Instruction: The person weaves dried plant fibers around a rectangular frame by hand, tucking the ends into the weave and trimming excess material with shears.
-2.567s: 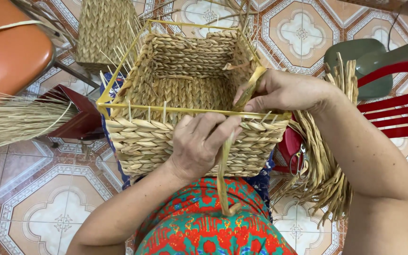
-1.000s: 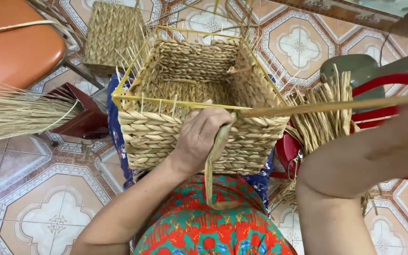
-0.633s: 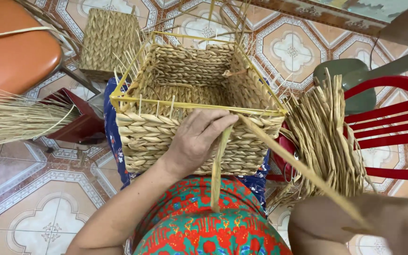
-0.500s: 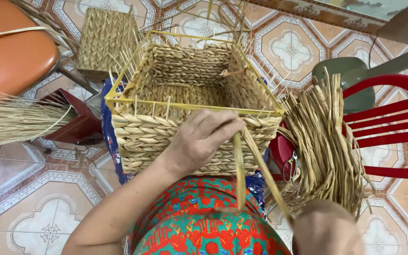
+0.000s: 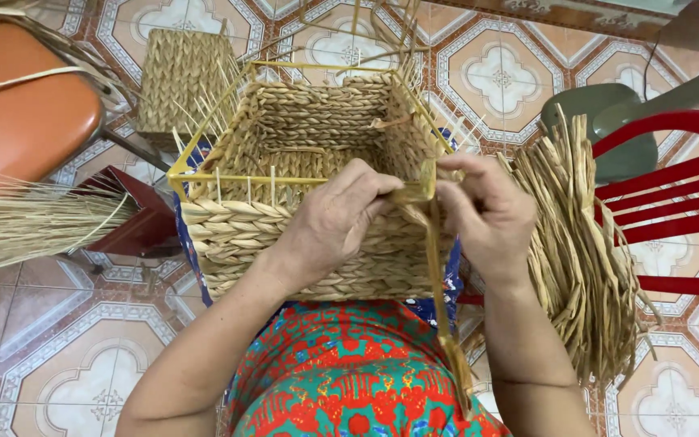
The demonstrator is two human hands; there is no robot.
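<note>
Head view: a half-woven straw basket [image 5: 301, 174] on a yellow wire frame [image 5: 204, 174] rests on the person's lap. The left hand [image 5: 337, 222] and right hand [image 5: 487, 210] meet at its near rim, both pinched shut on one flat straw strand [image 5: 434, 259] hanging down.

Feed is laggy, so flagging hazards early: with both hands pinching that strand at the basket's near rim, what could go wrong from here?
1. The strand is flat and dry-looking; pinched between the left hand and right hand, it may crease or split.
2. Thin uprights poke above the yellow frame beside the left hand and could jab it.
3. The basket rests on the lap and might tip.
</note>
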